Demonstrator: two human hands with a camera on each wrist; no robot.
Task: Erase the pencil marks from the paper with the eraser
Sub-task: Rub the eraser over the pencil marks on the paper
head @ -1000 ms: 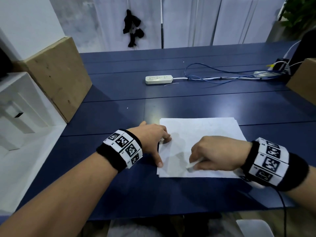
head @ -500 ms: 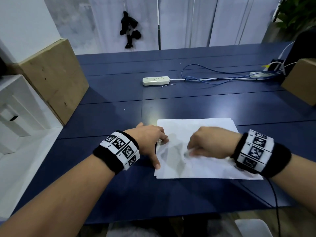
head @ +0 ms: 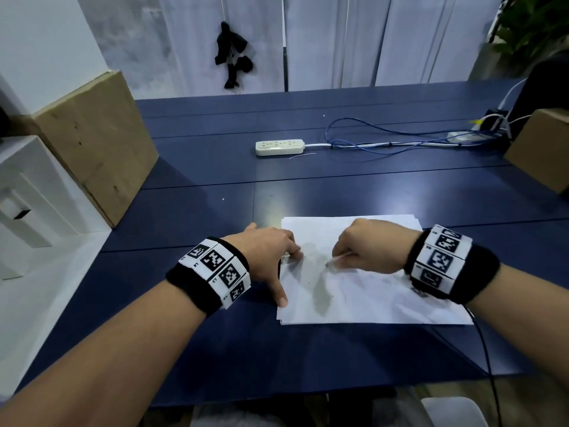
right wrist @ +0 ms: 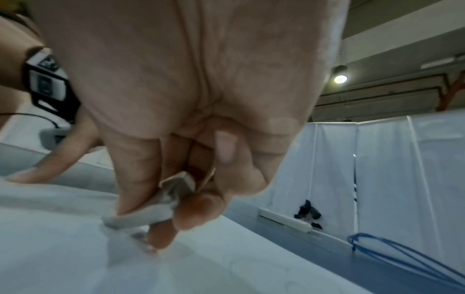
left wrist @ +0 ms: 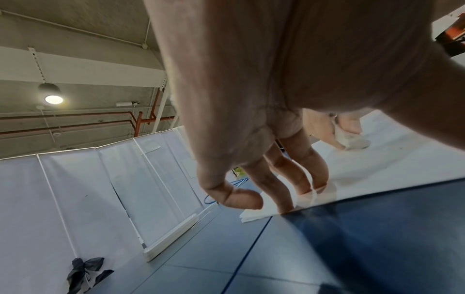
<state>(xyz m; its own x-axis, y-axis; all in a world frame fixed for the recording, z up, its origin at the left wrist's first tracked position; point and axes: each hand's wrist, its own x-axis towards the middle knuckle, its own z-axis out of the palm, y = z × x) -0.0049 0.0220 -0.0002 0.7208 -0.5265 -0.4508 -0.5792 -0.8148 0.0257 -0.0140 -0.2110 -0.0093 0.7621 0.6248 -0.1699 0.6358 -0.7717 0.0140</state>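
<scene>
A stack of white paper (head: 369, 291) lies on the dark blue table (head: 197, 217), with a grey smudged patch near its left side. My right hand (head: 366, 251) pinches a whitish eraser (right wrist: 151, 210) between thumb and fingers, its tip pressed on the paper (right wrist: 75, 248). The eraser (left wrist: 351, 137) also shows in the left wrist view. My left hand (head: 271, 260) rests on the paper's left edge, with straight fingers (left wrist: 284, 191) and the thumb spread to pin the sheet down.
A white power strip (head: 279, 147) with blue cables (head: 385, 143) lies further back on the table. Cardboard boxes stand at the left (head: 92, 143) and far right (head: 542, 149). White curtain panels (head: 338, 41) close off the back.
My right hand has carried the eraser up the sheet, from near its front edge toward the middle. The left hand has kept its place on the left edge.
</scene>
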